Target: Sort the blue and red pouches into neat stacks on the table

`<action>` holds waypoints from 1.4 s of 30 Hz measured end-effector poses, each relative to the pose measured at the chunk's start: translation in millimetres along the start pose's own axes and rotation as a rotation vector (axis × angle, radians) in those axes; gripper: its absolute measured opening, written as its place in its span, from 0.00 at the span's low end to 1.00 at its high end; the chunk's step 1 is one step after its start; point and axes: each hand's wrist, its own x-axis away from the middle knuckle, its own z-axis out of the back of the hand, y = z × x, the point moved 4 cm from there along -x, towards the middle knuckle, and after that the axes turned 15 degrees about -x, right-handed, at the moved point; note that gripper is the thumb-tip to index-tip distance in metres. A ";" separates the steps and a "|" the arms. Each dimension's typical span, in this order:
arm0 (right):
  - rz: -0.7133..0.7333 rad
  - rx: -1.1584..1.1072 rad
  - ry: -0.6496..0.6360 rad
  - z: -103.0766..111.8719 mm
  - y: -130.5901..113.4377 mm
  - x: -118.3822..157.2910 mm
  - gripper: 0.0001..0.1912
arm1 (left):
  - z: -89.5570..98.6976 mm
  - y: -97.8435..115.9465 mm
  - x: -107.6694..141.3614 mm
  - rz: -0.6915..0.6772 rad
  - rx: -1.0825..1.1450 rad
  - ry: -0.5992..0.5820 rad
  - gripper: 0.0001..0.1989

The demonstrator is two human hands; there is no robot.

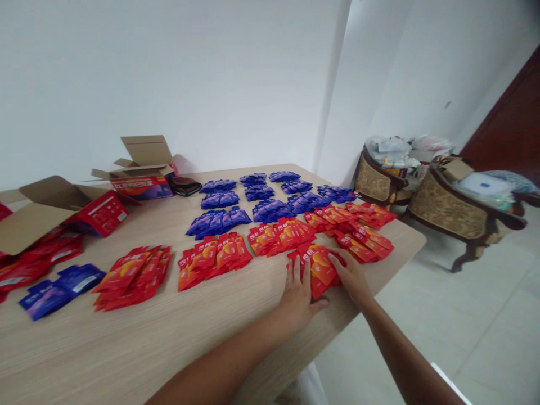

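Note:
My left hand (298, 297) lies with fingers stretched over the left side of a pile of red sachets (319, 264), its thumb apart near the table's front edge. On the pile's right side rests my right hand (351, 274), fingers extended against the sachets and partly hidden. Just behind are more red sachets in overlapping groups (282, 233), with another red group (363, 243) right of my right hand. Further left sit a red group (215, 256) and a looser red pile (134, 275). Several groups of blue-purple sachets (217, 221) form rows behind the red ones.
At the left stand an open red carton (101, 212) and a second open carton (145, 185), with a dark wallet (185, 185) beside it. Blue sachets (61, 289) lie front left. The table (177, 332) ends at the right, before patterned chairs (453, 216) loaded with bags.

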 end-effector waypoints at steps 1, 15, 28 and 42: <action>0.012 0.002 0.018 1.2 -0.2 0.4 0.22 | 1.3 -1.5 0.8 -0.003 -0.007 -0.008 0.54; -0.053 -0.061 0.093 0.4 8.3 11.4 0.27 | 9.3 -18.4 -3.2 -0.054 -0.080 -0.025 0.52; -0.056 -0.036 0.172 4.4 10.6 13.3 0.27 | 11.8 -23.9 -1.1 -0.068 -0.061 -0.026 0.57; -0.002 -0.023 0.179 2.4 -3.6 5.4 0.26 | 22.0 -29.5 4.3 -0.085 -0.103 -0.059 0.59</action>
